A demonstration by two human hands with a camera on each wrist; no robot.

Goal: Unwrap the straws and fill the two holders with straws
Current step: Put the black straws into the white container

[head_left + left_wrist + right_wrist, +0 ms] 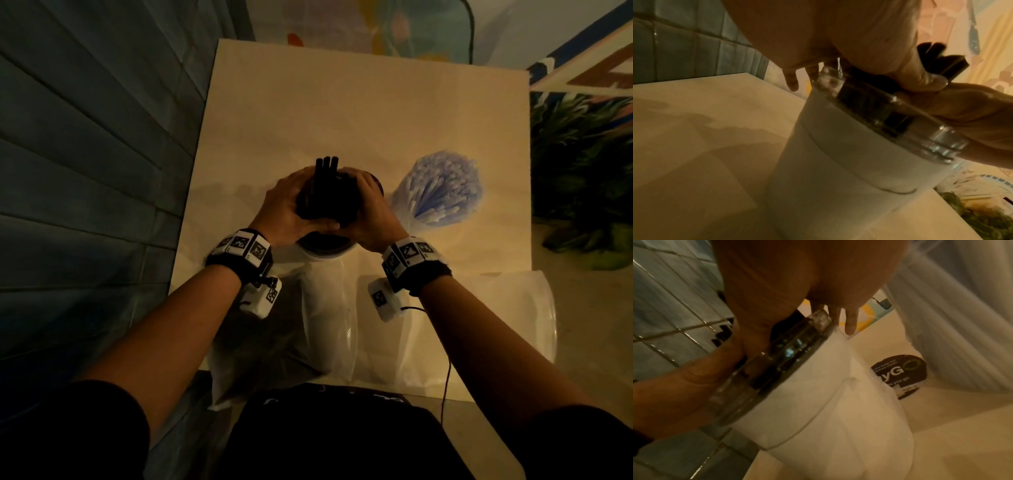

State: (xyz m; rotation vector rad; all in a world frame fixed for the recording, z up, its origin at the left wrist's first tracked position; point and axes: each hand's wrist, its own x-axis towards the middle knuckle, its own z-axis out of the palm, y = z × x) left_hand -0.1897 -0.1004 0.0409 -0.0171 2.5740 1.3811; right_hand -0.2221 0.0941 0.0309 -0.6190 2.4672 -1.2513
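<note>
I count two hands, the left hand (286, 205) and the right hand (371, 209), both wrapped round one bundle of black straws (325, 195); the straws in it are too many and too dark for me to number. Under the hands I see one white holder (838, 162) with a clear rim. To the right of the hands stands a second holder, one bunch of white straws (438, 192) fanned in it, again uncountable. Nearer me than the hands lie two clear plastic wrappers (479, 325) on one worktop (342, 102).
</note>
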